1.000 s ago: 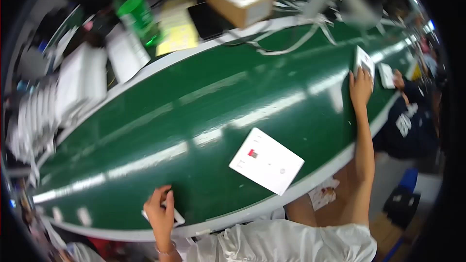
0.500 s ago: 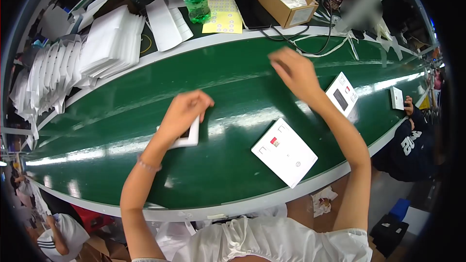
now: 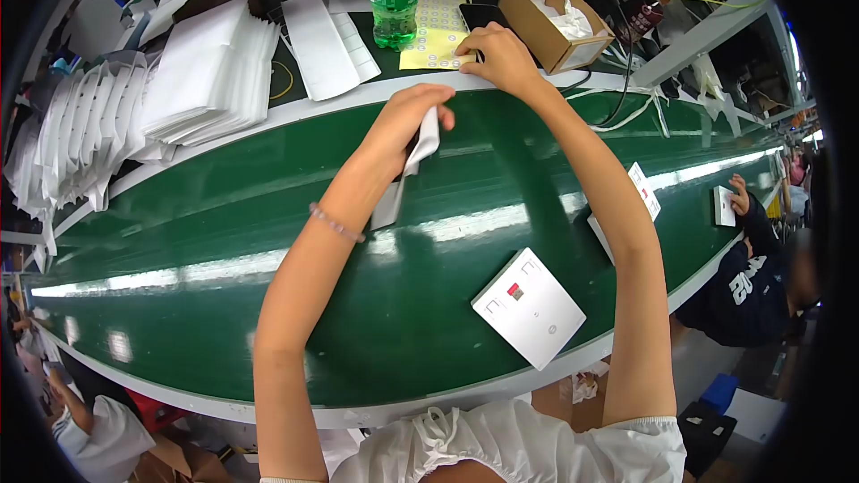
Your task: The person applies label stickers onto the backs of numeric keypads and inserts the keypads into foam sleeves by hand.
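Observation:
My left hand (image 3: 412, 121) is wrapped round a white flat box (image 3: 423, 145), tilted up off the green surface; the hand and wrist cover much of it. At the lower right corner of a yellow sheet of round stickers (image 3: 434, 40), the fingers of my right hand (image 3: 501, 58) are curled, thumb and forefinger at its edge. Whether a sticker is between them I cannot make out. A white box with a small red-marked card (image 3: 530, 309) lies flat nearer to me. Another white box (image 3: 642, 192) is partly hidden behind my right forearm.
A green drink bottle (image 3: 394, 0), a phone (image 3: 483, 15) and an open cardboard box (image 3: 559, 27) stand along the back ledge. Stacked white sleeves (image 3: 210, 72) are at the left. At the far right a co-worker's hand (image 3: 739, 195) touches a white box (image 3: 724, 207).
My left hand has lifted the white box and carried it forward and right. My right hand has moved forward and left to the sticker sheet's edge.

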`<state>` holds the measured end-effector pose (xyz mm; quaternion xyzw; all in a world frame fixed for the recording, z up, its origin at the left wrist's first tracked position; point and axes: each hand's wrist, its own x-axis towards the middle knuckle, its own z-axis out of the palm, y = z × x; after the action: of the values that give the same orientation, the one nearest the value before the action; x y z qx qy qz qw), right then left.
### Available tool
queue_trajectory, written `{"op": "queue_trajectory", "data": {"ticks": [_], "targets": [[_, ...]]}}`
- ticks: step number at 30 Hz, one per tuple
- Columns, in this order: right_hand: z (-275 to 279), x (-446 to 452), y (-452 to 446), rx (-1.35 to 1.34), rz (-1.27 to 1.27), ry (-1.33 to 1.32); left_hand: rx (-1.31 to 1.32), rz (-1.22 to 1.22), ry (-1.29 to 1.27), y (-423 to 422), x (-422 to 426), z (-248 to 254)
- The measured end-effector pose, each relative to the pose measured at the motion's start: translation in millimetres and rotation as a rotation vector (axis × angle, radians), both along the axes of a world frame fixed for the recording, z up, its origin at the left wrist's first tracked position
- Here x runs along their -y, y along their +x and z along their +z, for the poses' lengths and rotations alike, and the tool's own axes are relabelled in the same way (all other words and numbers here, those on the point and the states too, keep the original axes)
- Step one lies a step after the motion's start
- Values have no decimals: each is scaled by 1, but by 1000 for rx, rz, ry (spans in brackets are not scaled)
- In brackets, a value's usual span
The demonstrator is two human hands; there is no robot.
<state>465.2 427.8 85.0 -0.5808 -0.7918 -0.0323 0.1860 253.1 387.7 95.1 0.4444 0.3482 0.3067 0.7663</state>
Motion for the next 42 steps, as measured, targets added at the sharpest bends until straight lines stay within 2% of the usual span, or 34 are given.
{"op": "queue_trajectory", "data": {"ticks": [1, 5, 10, 16, 20, 26, 30, 35, 39, 42], "targets": [[-2, 0, 0, 2, -1, -4, 2, -1, -4, 9, -8, -4], [-5, -5, 2, -117, -5, -24, 260, 119, -363, 41, -40, -34], [-6, -14, 4, -177, -3, -90, 450, 200, -427, 48, -33, -45], [-10, -17, 0, -174, 26, -13, 440, 132, -445, 53, -49, -53], [-5, -10, -3, -269, -34, -90, 128, 362, -481, 65, -56, -36], [-6, -8, 2, -537, -47, -184, 121, 321, -468, 67, -74, -63], [-6, -9, -2, -360, 46, -64, 111, 291, -460, 59, -88, -81], [-9, -10, -1, -268, 122, 38, 104, 267, -448, 51, -105, -103], [-19, -15, 0, -200, 131, 132, -31, 298, -342, 48, -63, -36], [-17, -17, -2, -171, 126, 152, -86, 354, -240, 49, -47, -32]]}}
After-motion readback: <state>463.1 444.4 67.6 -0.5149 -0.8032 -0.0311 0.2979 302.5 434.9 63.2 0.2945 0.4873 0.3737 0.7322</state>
